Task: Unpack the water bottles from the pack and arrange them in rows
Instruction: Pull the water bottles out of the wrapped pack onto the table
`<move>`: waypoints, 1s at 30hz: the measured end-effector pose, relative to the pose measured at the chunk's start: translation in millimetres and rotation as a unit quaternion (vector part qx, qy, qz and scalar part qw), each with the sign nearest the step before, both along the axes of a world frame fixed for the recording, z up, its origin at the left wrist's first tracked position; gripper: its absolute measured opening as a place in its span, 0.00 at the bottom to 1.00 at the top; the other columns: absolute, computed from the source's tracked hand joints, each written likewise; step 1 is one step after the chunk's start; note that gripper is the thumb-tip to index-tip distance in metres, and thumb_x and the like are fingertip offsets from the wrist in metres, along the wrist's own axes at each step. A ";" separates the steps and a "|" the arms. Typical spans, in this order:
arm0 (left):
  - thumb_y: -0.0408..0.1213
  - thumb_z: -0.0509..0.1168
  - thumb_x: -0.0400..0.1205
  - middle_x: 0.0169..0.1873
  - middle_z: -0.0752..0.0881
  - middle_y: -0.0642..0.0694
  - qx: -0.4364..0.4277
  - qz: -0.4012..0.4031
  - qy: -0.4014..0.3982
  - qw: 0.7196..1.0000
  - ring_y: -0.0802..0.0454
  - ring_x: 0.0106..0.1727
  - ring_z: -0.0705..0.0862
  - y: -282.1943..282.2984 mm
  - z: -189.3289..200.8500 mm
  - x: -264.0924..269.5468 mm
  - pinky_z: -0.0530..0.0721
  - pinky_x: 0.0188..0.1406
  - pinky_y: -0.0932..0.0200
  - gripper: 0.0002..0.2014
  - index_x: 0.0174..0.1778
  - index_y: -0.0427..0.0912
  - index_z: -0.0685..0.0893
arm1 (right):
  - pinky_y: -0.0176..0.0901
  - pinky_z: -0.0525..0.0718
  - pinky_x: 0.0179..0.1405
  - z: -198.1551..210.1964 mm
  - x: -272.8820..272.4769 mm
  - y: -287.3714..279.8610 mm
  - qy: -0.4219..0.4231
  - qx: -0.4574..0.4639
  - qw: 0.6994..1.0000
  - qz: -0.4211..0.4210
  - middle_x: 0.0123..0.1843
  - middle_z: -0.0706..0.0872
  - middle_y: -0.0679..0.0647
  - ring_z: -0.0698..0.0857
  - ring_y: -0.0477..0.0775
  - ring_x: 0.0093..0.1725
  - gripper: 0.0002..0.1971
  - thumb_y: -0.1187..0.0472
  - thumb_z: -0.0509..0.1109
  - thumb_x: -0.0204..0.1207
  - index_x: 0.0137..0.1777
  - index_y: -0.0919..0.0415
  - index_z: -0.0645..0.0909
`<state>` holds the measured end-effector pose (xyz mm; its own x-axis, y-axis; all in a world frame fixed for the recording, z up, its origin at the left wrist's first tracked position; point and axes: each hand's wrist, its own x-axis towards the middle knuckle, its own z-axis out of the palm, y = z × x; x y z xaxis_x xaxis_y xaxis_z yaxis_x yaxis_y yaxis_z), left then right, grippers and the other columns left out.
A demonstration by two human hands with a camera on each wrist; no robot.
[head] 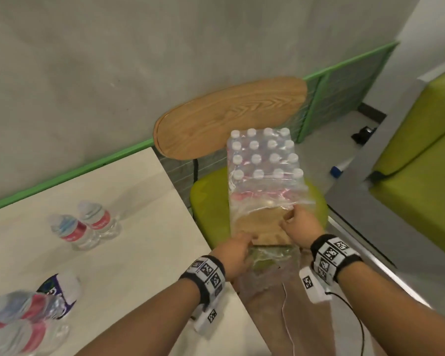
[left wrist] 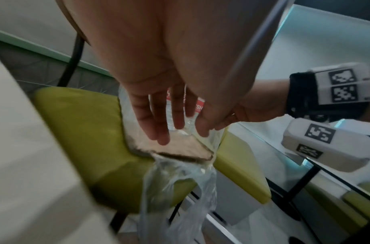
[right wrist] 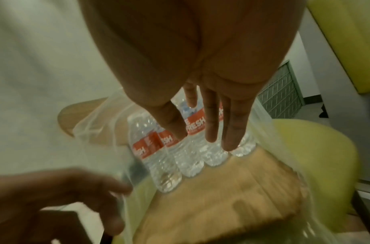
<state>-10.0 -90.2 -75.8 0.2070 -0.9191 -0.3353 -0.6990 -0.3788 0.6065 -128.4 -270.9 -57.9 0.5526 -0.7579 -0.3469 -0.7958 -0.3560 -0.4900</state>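
Both your hands are at the torn near end of the pack (head: 263, 160) on the green chair seat (head: 211, 201).
Your left hand (head: 235, 255) pinches loose film (left wrist: 179, 189); your right hand (head: 299, 224) reaches in, fingers straight, empty; bottles likely light, thin-walled, slick, so grasp mid-body; cardboard tray (right wrist: 232, 189) beneath; two bottles (head: 85, 224) stand on the pale table (head: 139, 227); grey wall behind.
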 end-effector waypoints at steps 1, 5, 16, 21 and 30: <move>0.37 0.64 0.82 0.65 0.79 0.45 -0.015 0.036 0.014 0.999 0.45 0.62 0.82 -15.3 1.7 0.3 0.80 0.60 0.58 0.28 0.79 0.46 0.65 | 0.45 0.81 0.56 0.5 3.6 -7.9 0.005 -0.003 1.000 -0.008 0.56 0.87 0.59 0.84 0.59 0.56 0.17 0.57 0.73 0.76 0.61 0.62 0.78; 0.37 0.68 0.79 0.47 0.84 0.45 -0.038 0.134 0.002 0.990 0.47 0.46 0.83 -64.0 -0.2 8.1 0.79 0.43 0.56 0.22 0.68 0.39 0.71 | 0.43 0.79 0.59 0.0 13.5 -22.1 -0.015 0.004 1.000 -0.002 0.60 0.86 0.59 0.84 0.59 0.60 0.18 0.56 0.72 0.76 0.63 0.65 0.80; 0.41 0.62 0.85 0.60 0.85 0.43 0.019 0.153 -0.037 0.987 0.45 0.61 0.82 -115.6 10.4 29.4 0.74 0.56 0.59 0.14 0.61 0.38 0.84 | 0.41 0.72 0.64 10.2 34.2 -39.4 -0.021 0.014 0.993 0.118 0.77 0.74 0.55 0.77 0.56 0.71 0.18 0.52 0.54 0.88 0.74 0.52 0.76; 0.39 0.66 0.83 0.59 0.85 0.44 0.009 0.190 -0.004 0.982 0.45 0.61 0.81 -123.1 8.5 29.5 0.74 0.55 0.59 0.12 0.60 0.39 0.83 | 0.47 0.72 0.70 3.0 34.8 -42.3 -0.031 0.045 0.997 0.060 0.75 0.76 0.61 0.76 0.62 0.72 0.23 0.52 0.59 0.87 0.76 0.65 0.72; 0.52 0.52 0.89 0.56 0.88 0.42 0.029 0.152 -0.081 0.985 0.44 0.60 0.84 -111.9 8.8 21.0 0.79 0.58 0.54 0.22 0.64 0.40 0.82 | 0.41 0.80 0.54 -11.4 21.1 -31.1 -0.005 0.045 0.998 0.041 0.56 0.89 0.55 0.86 0.54 0.53 0.20 0.44 0.56 0.85 0.58 0.54 0.84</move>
